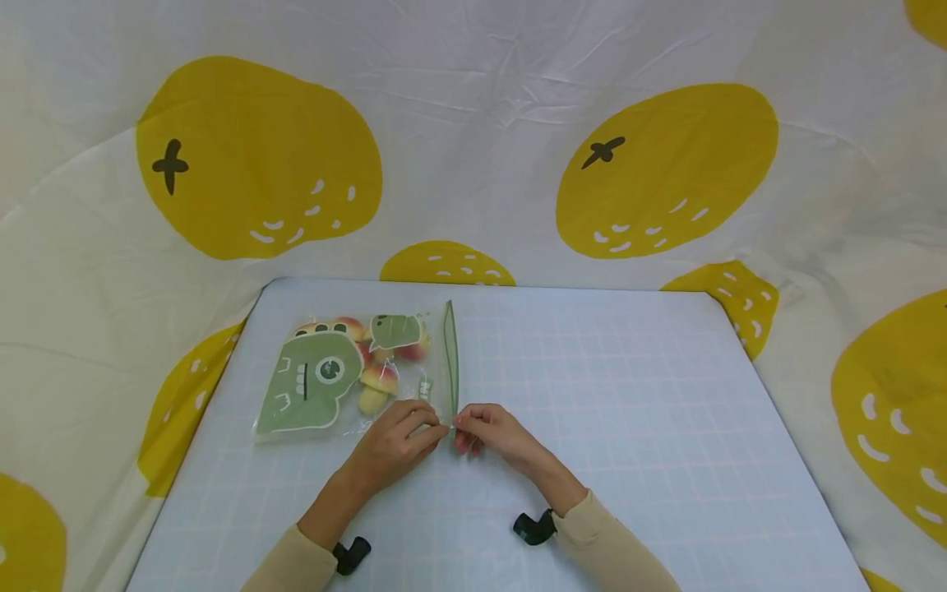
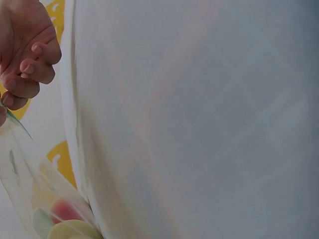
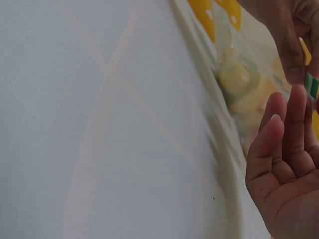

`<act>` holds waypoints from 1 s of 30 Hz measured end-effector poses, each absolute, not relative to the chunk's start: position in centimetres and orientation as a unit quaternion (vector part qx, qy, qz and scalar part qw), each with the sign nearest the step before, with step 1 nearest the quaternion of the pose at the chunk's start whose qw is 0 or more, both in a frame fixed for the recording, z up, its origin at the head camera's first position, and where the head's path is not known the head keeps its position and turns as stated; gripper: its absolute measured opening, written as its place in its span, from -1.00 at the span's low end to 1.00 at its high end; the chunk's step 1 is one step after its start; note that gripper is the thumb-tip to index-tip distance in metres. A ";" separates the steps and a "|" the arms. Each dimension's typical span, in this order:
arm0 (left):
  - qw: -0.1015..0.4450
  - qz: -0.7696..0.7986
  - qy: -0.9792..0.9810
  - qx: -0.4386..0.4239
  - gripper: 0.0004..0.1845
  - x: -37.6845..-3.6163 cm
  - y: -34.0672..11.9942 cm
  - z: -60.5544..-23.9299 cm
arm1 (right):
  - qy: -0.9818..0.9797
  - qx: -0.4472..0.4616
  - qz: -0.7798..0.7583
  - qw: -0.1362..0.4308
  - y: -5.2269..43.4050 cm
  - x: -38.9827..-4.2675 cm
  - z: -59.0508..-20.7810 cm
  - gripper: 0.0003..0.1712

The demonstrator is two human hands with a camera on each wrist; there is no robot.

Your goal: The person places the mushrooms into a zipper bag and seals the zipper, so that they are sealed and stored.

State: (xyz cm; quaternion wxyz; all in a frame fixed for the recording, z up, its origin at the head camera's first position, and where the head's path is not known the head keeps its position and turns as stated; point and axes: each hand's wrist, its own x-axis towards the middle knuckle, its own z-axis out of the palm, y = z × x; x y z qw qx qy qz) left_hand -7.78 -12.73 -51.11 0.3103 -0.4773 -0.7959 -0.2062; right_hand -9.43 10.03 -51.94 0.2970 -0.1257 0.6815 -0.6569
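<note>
A clear zip bag (image 1: 296,411) with a green cartoon monster print lies flat on the left half of the table. Several toy mushrooms (image 1: 379,385), yellow with red caps, show through its plastic. Along the bag's right edge runs a green zip strip (image 1: 453,353). At the near end of this strip, my left hand (image 1: 399,440) pinches the bag's corner. My right hand (image 1: 497,432) faces it and pinches the same end between thumb and forefinger, its other fingers curled. In the right wrist view, a small green end piece (image 3: 312,84) shows between the two hands' fingertips.
A pale checked cloth (image 1: 629,427) covers the table. Behind it and at both sides hangs a white curtain (image 1: 473,123) with yellow fruit prints. A black wrist mount (image 1: 534,528) sits at the right cuff, another black mount (image 1: 352,556) at the left.
</note>
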 end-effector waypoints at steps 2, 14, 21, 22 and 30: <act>0.309 -0.209 -0.795 -0.478 -0.66 -7.8 -12.7 -51.1 | 0.683 -0.124 -0.656 0.296 10.0 -9.4 -51.9 -0.60; 0.306 -0.224 -0.796 -0.472 -0.70 -7.9 -12.6 -51.1 | 0.683 -0.118 -0.663 0.283 9.8 -9.4 -51.5 -0.59; 0.307 -0.224 -0.800 -0.465 -0.70 -7.8 -12.5 -50.9 | 0.683 -0.105 -0.665 0.283 9.6 -9.7 -51.3 -0.67; 0.307 -0.224 -0.800 -0.465 -0.70 -7.8 -12.5 -50.8 | 0.683 -0.105 -0.665 0.282 9.5 -9.7 -51.3 -0.68; 0.300 -0.210 -0.806 -0.464 -0.84 -7.7 -12.5 -50.2 | 0.691 -0.104 -0.661 0.273 9.4 -10.6 -51.2 -0.71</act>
